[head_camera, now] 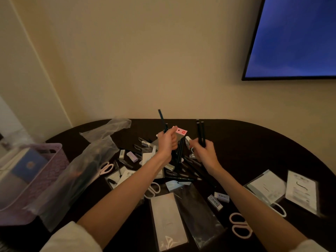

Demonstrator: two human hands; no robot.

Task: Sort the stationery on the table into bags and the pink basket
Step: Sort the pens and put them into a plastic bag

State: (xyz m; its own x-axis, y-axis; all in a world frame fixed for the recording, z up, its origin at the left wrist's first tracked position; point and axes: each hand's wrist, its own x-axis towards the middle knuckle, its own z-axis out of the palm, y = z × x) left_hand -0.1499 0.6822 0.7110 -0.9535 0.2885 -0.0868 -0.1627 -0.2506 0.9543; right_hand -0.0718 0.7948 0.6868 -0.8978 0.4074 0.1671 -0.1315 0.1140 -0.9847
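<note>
A dark desk (254, 142) with a rounded far edge is set against a cream wall, on which a blue-lit screen (294, 37) is hung above the desk's right end. At the left edge of the desk a pink basket (45, 171) is seen, with a blue booklet (29, 168) and pale papers stood inside it. Just beside the basket a clear plastic bag (85, 164) is slumped, its handles stretched toward the far left corner. Near the front edge, between the forearms, a flat clear sleeve with a white card (168, 219) is laid next to a darker clear sleeve (198, 208). Toward the right edge two packaged sheets (285, 190) are placed side by side; their printing is too blurred to be read. Pink-handled scissors (240, 226) are laid near the front right, and two small erasers (218, 198) beside the right forearm.

Above the cluttered middle of the desk both hands are raised, near each other but apart. The left hand (167, 142) is curled around a dark pencil (162, 119) and the top of a clear packet with a pink header (181, 131), on which a small red mark is seen but cannot be read. The right hand (203, 151) is clamped on a bundle of dark pencils (201, 131), held upright. Under the hands a heap of loose pens, clips and erasers (131, 156) is spread.
</note>
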